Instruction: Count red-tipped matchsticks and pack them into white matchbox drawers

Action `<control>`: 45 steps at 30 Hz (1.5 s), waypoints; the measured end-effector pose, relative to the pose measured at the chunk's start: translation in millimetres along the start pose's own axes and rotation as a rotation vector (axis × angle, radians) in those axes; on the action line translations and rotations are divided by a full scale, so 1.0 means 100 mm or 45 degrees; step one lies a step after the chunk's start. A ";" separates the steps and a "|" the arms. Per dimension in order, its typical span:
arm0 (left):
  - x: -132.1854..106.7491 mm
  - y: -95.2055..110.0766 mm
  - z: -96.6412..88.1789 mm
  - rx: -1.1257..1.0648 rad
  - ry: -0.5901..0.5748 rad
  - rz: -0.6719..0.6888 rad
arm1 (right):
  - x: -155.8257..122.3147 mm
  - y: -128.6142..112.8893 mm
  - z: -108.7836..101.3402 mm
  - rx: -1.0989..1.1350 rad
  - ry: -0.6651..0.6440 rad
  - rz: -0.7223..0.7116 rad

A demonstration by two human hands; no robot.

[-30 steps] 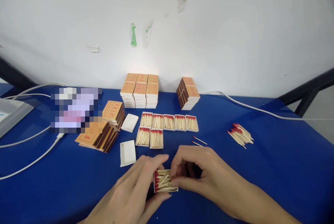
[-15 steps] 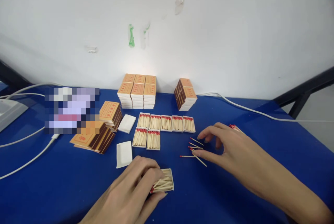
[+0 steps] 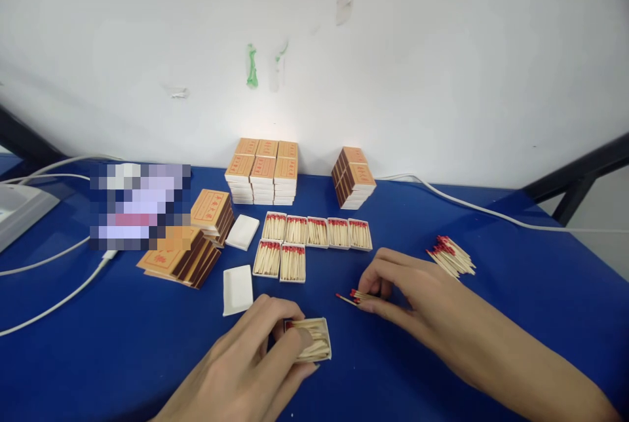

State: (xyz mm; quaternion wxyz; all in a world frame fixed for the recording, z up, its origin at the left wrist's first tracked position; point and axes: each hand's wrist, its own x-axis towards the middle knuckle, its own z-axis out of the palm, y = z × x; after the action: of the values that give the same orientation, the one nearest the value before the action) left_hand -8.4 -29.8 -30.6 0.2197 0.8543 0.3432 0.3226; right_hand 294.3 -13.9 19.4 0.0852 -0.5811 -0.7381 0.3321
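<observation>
My left hand (image 3: 260, 356) grips a white matchbox tray (image 3: 328, 342) at the front, one finger resting on the matches (image 3: 312, 337) inside it. To the right, my right hand (image 3: 393, 284) pinches a small bunch of red-tipped matches (image 3: 354, 294) just above or at the blue table; part of the bunch is hidden by the fingers. Behind the hands, several filled matchbox trays (image 3: 317, 233) stand in two rows, their red match heads toward the wall. A loose pile of matches (image 3: 452, 257) lies beyond my right hand.
Stacks of closed matchboxes (image 3: 263, 170) and a smaller stack (image 3: 352, 176) stand by the wall. Flattened box sleeves (image 3: 179, 255), a sleeve stack (image 3: 212, 212) and two bare white trays (image 3: 238, 289) lie left. A blurred device (image 3: 142, 206) and white cables (image 3: 59, 304) are farther left.
The scattered matches are now gathered in my right hand, which has moved slightly left and down. The match pile behind it is uncovered. My left hand still holds the tray.
</observation>
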 end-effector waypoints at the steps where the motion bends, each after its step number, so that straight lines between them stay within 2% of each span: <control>1: -0.01 -0.02 -0.02 -0.024 -0.060 0.018 | -0.01 -0.03 0.01 0.017 -0.019 -0.011; 3: -0.02 -0.05 -0.05 -0.056 -0.141 0.039 | -0.03 -0.09 0.05 0.055 -0.061 -0.019; 9: -0.02 -0.02 -0.09 -0.039 -0.157 -0.004 | -0.03 -0.19 0.14 0.134 -0.116 -0.014; 16: 0.00 0.02 -0.08 -0.021 -0.127 -0.040 | -0.02 -0.15 0.17 0.152 -0.060 0.056; 23: 0.01 0.05 -0.07 0.002 -0.067 -0.026 | 0.00 -0.23 0.14 0.291 0.040 0.165; 29: 0.02 0.04 -0.07 0.001 -0.055 -0.040 | 0.02 -0.24 0.15 0.211 0.086 0.146; 36: 0.00 0.04 -0.08 -0.035 -0.087 -0.066 | -0.03 -0.31 0.15 0.273 0.238 -0.013; 40: -0.02 0.04 -0.07 -0.054 -0.084 -0.112 | -0.04 -0.43 0.24 0.359 0.248 -0.253; 45: -0.05 0.03 -0.02 -0.096 -0.069 -0.145 | 0.01 -0.46 0.46 0.155 0.391 -0.578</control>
State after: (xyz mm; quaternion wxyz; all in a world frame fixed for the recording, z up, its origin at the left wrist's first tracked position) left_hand -10.9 -34.7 -29.6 0.2788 0.8331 0.3726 0.2990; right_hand 233.6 -36.3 11.2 0.3031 -0.4382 -0.8065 0.2563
